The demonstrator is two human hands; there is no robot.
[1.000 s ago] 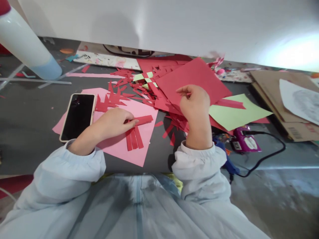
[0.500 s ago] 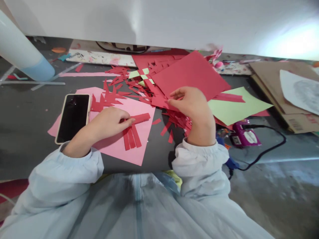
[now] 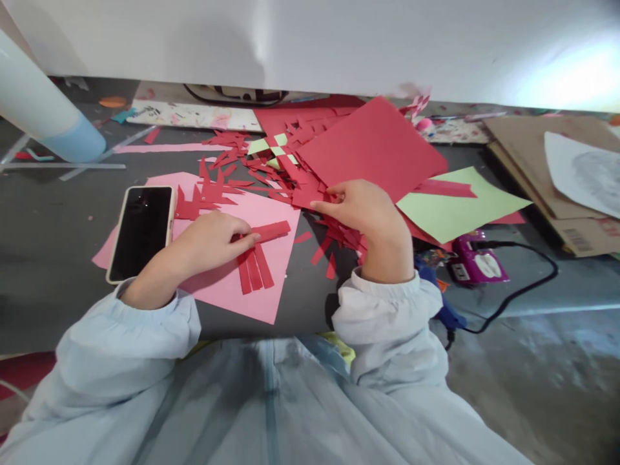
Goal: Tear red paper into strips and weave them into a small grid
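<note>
My left hand (image 3: 213,239) rests on a pink paper sheet (image 3: 227,284), its fingers pressed together on a red paper strip (image 3: 271,230) that lies across three upright red strips (image 3: 254,270). My right hand (image 3: 363,210) reaches into a pile of red paper scraps (image 3: 290,177), thumb and finger pinching a piece at the edge of a large red sheet (image 3: 371,148). Which piece it grips is hard to make out.
A phone (image 3: 142,231) lies face up left of my left hand. A light green sheet (image 3: 455,206) lies at the right. A purple device with a black cord (image 3: 477,265), cardboard (image 3: 547,168), a white-and-blue bottle (image 3: 43,110) and a white board (image 3: 310,45) surround the dark work surface.
My right hand has dropped from the large red sheet down and left toward the scrap pile and now pinches a red piece there. My left hand has stayed on the strips.
</note>
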